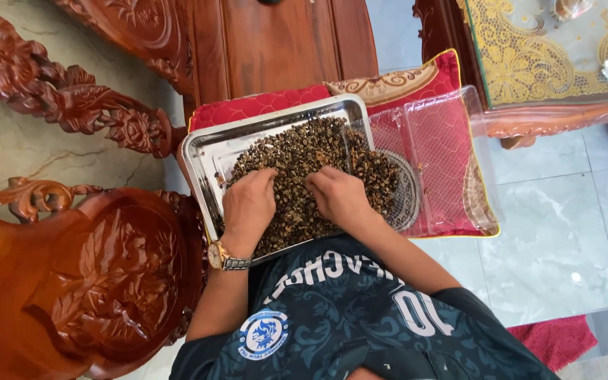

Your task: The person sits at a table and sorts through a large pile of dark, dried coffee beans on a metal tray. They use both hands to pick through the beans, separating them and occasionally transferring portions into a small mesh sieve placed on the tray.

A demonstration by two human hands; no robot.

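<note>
A: Centre of the frame. What do the two hands rest on?

B: Both lie palm down on a heap of small dark brown dried seeds point(304, 158) spread in a rectangular steel tray point(202, 151). The left hand point(249, 205), with a metal wristwatch point(225, 259) at its wrist, is at centre left; the right hand point(338, 197) is just beside it, at centre right.

A: And the grip of each hand?

B: The fingers are curled down into the seeds and the fingertips are hidden. Whether either grip is closed on any seeds cannot be told.

A: What bears the tray?

B: A red cushion point(262, 105) with a yellow edge, on a carved wooden seat. Its far corner reaches the upper centre of the frame.

A: Right of the tray?

B: A clear plastic container point(445, 155), touching the tray's right edge and overlapping part of the seeds, lies on the same cushion.

A: The surroundings?

B: Carved reddish wooden armrests point(93, 112) fill the left side. At upper right stands a desk point(564, 112) covered by a gold lace cloth point(529, 63). Pale marble floor point(564, 232) occupies the right side, with a red mat point(554, 341) at lower right.
</note>
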